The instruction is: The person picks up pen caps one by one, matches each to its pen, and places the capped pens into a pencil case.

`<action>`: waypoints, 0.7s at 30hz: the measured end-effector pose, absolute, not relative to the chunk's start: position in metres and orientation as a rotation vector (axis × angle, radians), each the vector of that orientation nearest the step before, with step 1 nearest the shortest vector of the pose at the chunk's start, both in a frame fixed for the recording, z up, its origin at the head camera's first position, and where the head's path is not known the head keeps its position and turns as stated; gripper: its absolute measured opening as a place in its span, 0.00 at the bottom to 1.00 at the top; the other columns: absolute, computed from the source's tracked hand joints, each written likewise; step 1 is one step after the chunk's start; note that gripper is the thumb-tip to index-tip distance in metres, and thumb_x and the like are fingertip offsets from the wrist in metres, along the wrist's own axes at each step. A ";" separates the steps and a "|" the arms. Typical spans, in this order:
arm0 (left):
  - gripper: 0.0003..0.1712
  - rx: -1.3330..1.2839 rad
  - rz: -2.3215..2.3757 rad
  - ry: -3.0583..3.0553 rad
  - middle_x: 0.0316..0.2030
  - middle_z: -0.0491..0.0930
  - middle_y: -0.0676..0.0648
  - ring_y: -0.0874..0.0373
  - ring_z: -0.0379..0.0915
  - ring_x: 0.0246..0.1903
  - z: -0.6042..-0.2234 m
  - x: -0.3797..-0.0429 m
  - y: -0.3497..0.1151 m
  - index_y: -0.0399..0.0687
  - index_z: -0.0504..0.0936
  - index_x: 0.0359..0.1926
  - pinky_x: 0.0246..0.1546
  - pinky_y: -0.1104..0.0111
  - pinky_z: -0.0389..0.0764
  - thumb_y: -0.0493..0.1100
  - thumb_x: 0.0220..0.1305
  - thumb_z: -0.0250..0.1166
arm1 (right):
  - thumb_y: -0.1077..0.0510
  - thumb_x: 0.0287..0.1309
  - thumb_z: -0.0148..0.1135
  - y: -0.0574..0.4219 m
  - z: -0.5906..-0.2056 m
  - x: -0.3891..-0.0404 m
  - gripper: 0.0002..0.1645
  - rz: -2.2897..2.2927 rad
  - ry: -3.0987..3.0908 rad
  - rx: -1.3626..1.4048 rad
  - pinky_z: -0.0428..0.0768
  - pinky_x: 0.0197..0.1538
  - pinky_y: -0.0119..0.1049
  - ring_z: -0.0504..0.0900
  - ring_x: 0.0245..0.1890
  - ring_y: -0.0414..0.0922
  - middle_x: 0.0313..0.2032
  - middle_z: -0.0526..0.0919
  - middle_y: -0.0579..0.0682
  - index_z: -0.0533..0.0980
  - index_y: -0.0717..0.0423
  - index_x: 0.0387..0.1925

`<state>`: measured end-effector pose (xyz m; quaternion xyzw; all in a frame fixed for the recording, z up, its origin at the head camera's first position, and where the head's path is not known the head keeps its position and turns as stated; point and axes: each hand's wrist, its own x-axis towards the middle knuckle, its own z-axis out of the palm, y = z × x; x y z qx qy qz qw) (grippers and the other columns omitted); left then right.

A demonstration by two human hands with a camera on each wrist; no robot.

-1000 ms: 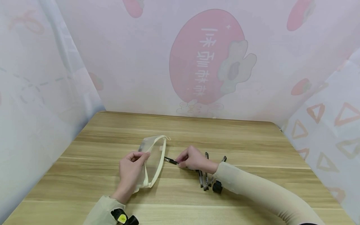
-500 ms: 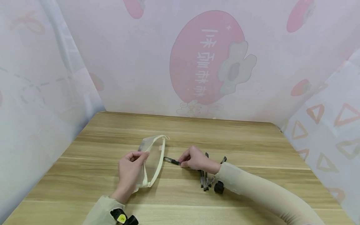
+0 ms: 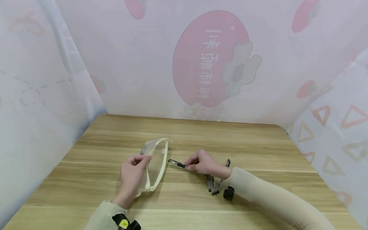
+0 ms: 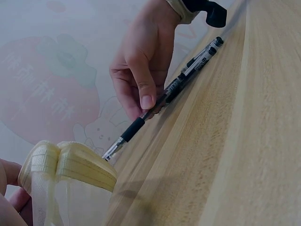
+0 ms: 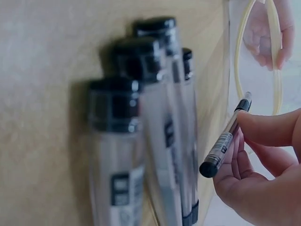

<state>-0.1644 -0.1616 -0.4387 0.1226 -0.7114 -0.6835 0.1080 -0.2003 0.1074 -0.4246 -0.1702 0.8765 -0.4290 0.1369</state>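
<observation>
In the head view, my left hand [image 3: 133, 171] pinches the near side of a pale yellow see-through zip pouch [image 3: 164, 159]. The pouch mouth gapes to the right, and a small loop hangs at its far corner. Between thumb and fingers, my right hand [image 3: 204, 163] holds a clear gel pen with a black grip [image 3: 181, 164]. The pen's front end points left, close to the pouch's mouth. From the left wrist, the pen [image 4: 133, 130] slants down toward the yellow zip edge [image 4: 84, 162]. The right wrist view shows the pen's black end cap [image 5: 209, 169] facing the camera.
Several similar pens [image 3: 212, 185] lie on the wooden table [image 3: 244, 204] under and beside my right wrist; their black-capped ends [image 5: 115, 101] loom large in the right wrist view. Behind the table hangs a pale printed curtain [image 3: 138, 64].
My right hand has shifted slightly right, and more of the held pen's front end shows. The loose pens near the wrist sit a little further right. The left hand and pouch are nearly still.
</observation>
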 end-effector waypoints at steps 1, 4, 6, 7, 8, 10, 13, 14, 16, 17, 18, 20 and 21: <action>0.14 0.361 -2.006 -2.096 0.29 0.83 0.49 0.62 0.75 0.29 -0.439 -0.164 -0.162 0.37 0.84 0.36 0.29 0.76 0.76 0.44 0.56 0.75 | 0.68 0.56 0.69 0.108 -0.424 -0.200 0.08 -1.251 2.532 -0.494 0.81 0.35 0.35 0.81 0.33 0.42 0.35 0.86 0.45 0.87 0.55 0.37; 0.14 0.362 -1.999 -2.100 0.29 0.83 0.49 0.62 0.75 0.29 -0.438 -0.165 -0.162 0.37 0.84 0.35 0.28 0.76 0.76 0.44 0.56 0.75 | 0.67 0.57 0.69 0.111 -0.420 -0.197 0.08 -1.276 2.521 -0.496 0.81 0.34 0.36 0.82 0.33 0.42 0.36 0.86 0.46 0.86 0.56 0.38; 0.14 0.363 -1.998 -2.103 0.29 0.83 0.49 0.62 0.75 0.29 -0.438 -0.165 -0.162 0.37 0.84 0.35 0.28 0.76 0.76 0.44 0.56 0.75 | 0.67 0.58 0.68 0.112 -0.418 -0.196 0.08 -1.298 2.516 -0.492 0.80 0.33 0.35 0.81 0.32 0.42 0.36 0.86 0.47 0.86 0.56 0.39; 0.14 0.363 -1.998 -2.104 0.29 0.83 0.49 0.63 0.75 0.29 -0.438 -0.165 -0.162 0.37 0.84 0.35 0.28 0.76 0.76 0.44 0.56 0.75 | 0.67 0.58 0.68 0.112 -0.417 -0.196 0.08 -1.308 2.516 -0.493 0.79 0.31 0.34 0.81 0.31 0.42 0.36 0.86 0.47 0.86 0.56 0.40; 0.14 0.363 -1.998 -2.105 0.29 0.83 0.49 0.63 0.75 0.29 -0.439 -0.165 -0.162 0.37 0.84 0.35 0.28 0.76 0.76 0.44 0.56 0.75 | 0.67 0.58 0.68 0.112 -0.417 -0.195 0.09 -1.317 2.517 -0.490 0.78 0.30 0.33 0.80 0.30 0.42 0.36 0.86 0.47 0.86 0.56 0.40; 0.15 0.363 -1.998 -2.104 0.29 0.83 0.49 0.63 0.75 0.29 -0.439 -0.165 -0.163 0.37 0.84 0.35 0.28 0.76 0.76 0.44 0.56 0.75 | 0.67 0.58 0.68 0.111 -0.416 -0.195 0.09 -1.337 2.516 -0.477 0.76 0.28 0.31 0.79 0.29 0.41 0.36 0.87 0.48 0.86 0.56 0.40; 0.15 0.361 -2.002 -2.102 0.29 0.83 0.49 0.63 0.75 0.29 -0.439 -0.165 -0.163 0.37 0.84 0.36 0.29 0.76 0.76 0.45 0.56 0.75 | 0.67 0.59 0.68 0.110 -0.416 -0.194 0.09 -1.387 2.491 -0.443 0.75 0.27 0.29 0.78 0.28 0.41 0.37 0.87 0.51 0.86 0.56 0.41; 0.15 0.362 -2.003 -2.100 0.29 0.83 0.49 0.63 0.75 0.29 -0.439 -0.165 -0.163 0.37 0.84 0.36 0.29 0.76 0.76 0.45 0.56 0.75 | 0.67 0.59 0.67 0.109 -0.416 -0.193 0.09 -1.409 2.476 -0.426 0.74 0.27 0.29 0.78 0.28 0.41 0.37 0.86 0.53 0.86 0.56 0.41; 0.15 0.360 -2.009 -2.096 0.29 0.83 0.49 0.63 0.75 0.29 -0.439 -0.165 -0.163 0.37 0.84 0.36 0.29 0.76 0.76 0.45 0.56 0.75 | 0.67 0.59 0.67 0.108 -0.416 -0.192 0.10 -1.465 2.435 -0.388 0.75 0.27 0.29 0.78 0.29 0.42 0.38 0.86 0.56 0.86 0.57 0.42; 0.15 0.359 -2.012 -2.093 0.29 0.83 0.50 0.63 0.75 0.29 -0.439 -0.165 -0.163 0.37 0.84 0.35 0.28 0.76 0.76 0.45 0.56 0.75 | 0.67 0.59 0.67 0.106 -0.417 -0.192 0.10 -1.491 2.415 -0.372 0.76 0.28 0.29 0.78 0.30 0.43 0.38 0.86 0.57 0.86 0.57 0.42; 0.15 0.360 -2.012 -2.091 0.29 0.83 0.50 0.63 0.75 0.29 -0.439 -0.165 -0.164 0.37 0.84 0.35 0.28 0.76 0.76 0.45 0.56 0.75 | 0.67 0.59 0.67 0.105 -0.417 -0.191 0.10 -1.512 2.399 -0.351 0.76 0.29 0.29 0.79 0.30 0.43 0.38 0.86 0.57 0.86 0.56 0.42; 0.15 0.362 -2.010 -2.093 0.29 0.83 0.49 0.63 0.75 0.29 -0.440 -0.165 -0.165 0.37 0.84 0.35 0.28 0.76 0.76 0.45 0.56 0.75 | 0.66 0.59 0.67 0.102 -0.417 -0.191 0.10 -1.543 2.380 -0.328 0.77 0.30 0.29 0.79 0.32 0.43 0.39 0.86 0.56 0.86 0.56 0.42; 0.15 0.360 -2.012 -2.091 0.29 0.83 0.49 0.63 0.75 0.29 -0.440 -0.165 -0.165 0.37 0.84 0.35 0.28 0.76 0.76 0.45 0.56 0.75 | 0.66 0.59 0.67 0.101 -0.418 -0.190 0.10 -1.558 2.371 -0.315 0.77 0.31 0.30 0.80 0.33 0.43 0.39 0.86 0.55 0.86 0.56 0.42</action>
